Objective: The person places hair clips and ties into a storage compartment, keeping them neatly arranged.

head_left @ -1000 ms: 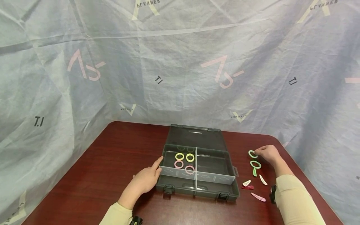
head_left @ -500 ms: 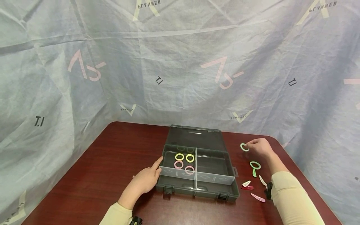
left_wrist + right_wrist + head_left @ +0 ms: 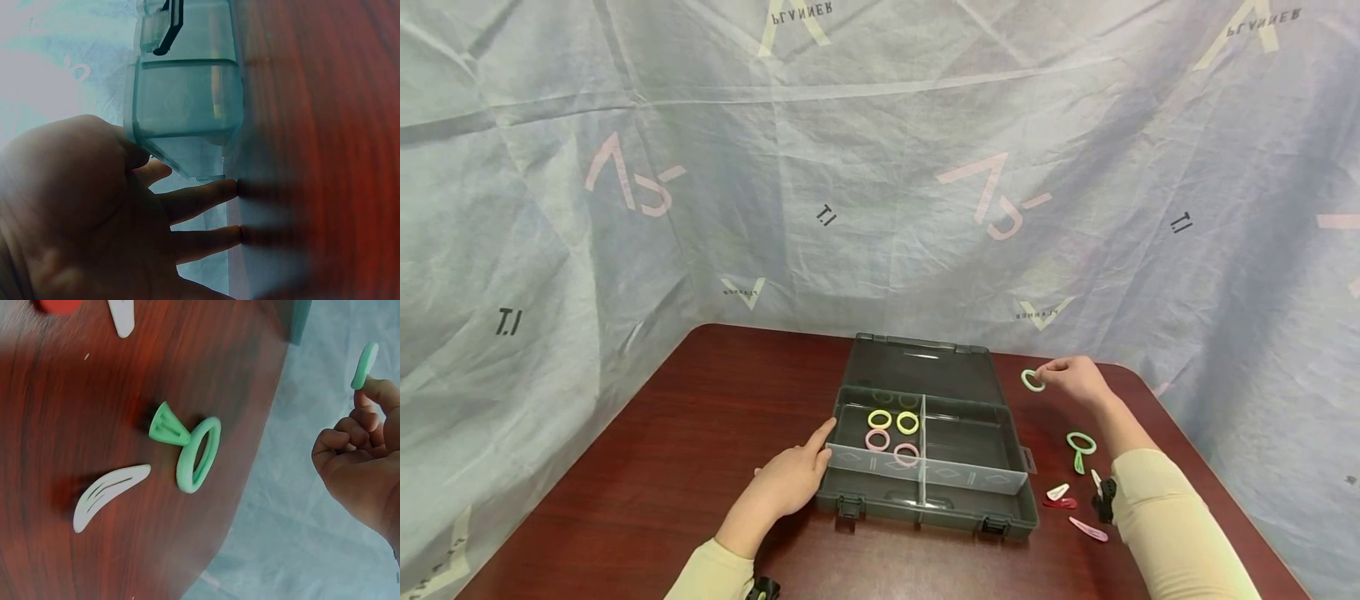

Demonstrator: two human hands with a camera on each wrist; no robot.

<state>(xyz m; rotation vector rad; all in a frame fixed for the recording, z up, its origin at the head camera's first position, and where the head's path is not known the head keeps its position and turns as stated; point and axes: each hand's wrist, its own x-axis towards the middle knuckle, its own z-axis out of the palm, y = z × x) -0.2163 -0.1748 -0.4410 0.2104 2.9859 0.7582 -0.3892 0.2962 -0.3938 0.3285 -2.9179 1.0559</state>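
We pinch 1 green ring [image 3: 364, 365] in our right hand [image 3: 1078, 381]; our left hand [image 3: 790, 477], spread loosely, touches the dark box [image 3: 973, 433] at its left side.

The rings [image 3: 364, 364] are green, yellow and pink, 2 each, the box [image 3: 962, 433] grey, its divider [image 3: 955, 469] diamond-patterned.

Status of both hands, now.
Left hand: open, at the left side of the gray box.
Right hand: closed, pinching a green ring.
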